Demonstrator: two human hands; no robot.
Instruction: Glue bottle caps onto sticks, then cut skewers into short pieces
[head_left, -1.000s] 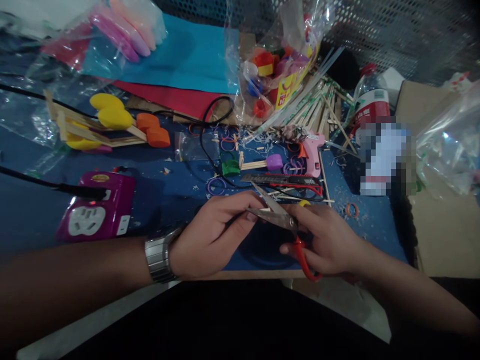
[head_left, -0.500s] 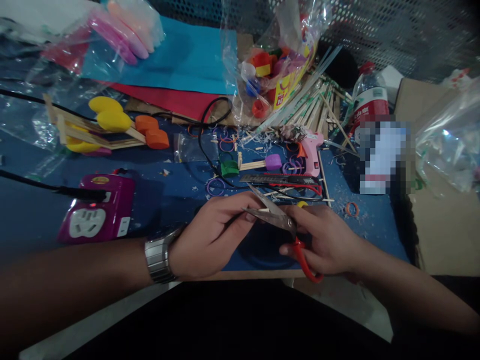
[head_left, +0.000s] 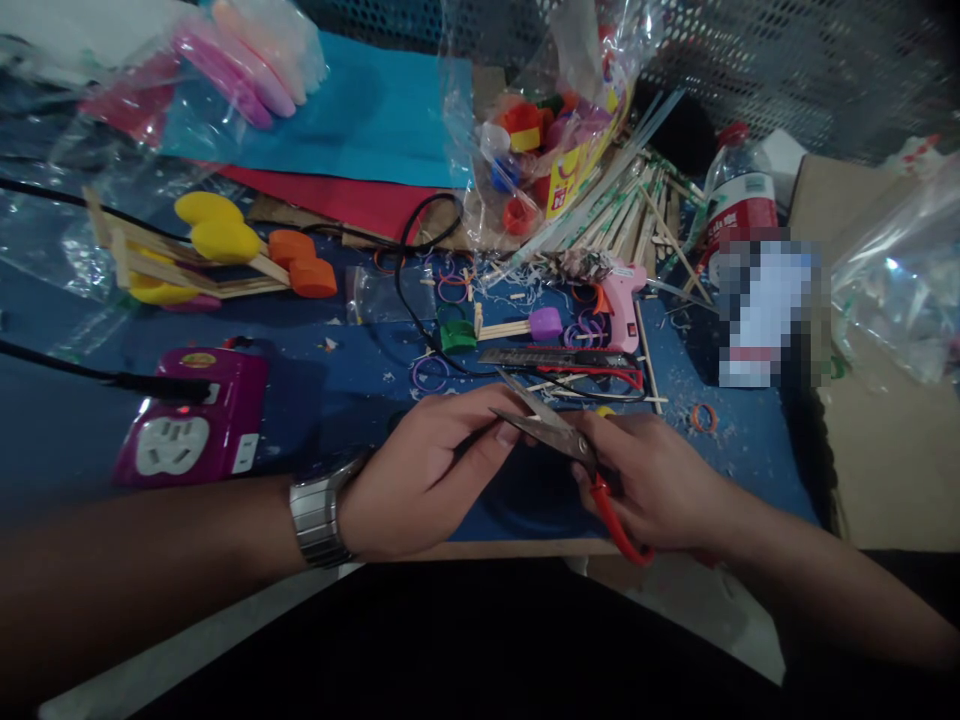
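My right hand (head_left: 652, 475) grips the red handles of a pair of scissors (head_left: 553, 434), whose blades are slightly parted and point left. At the tips of my left hand (head_left: 431, 475), thumb and fingers are pinched together around a small pale piece, mostly hidden, that lies between the blades. Just beyond the blades lie a box cutter (head_left: 559, 357), short wooden sticks (head_left: 504, 329) with a purple piece (head_left: 545, 323), and a green piece (head_left: 457, 335).
A purple power socket (head_left: 193, 415) with a black cable is at left, near a stick model with yellow and orange pieces (head_left: 225, 240). A pink glue gun (head_left: 622, 310), bottle (head_left: 742, 200) and cardboard box (head_left: 885, 450) are at right.
The scissors and my right hand have shifted slightly right, and the blades have closed a little. My left hand has barely moved.
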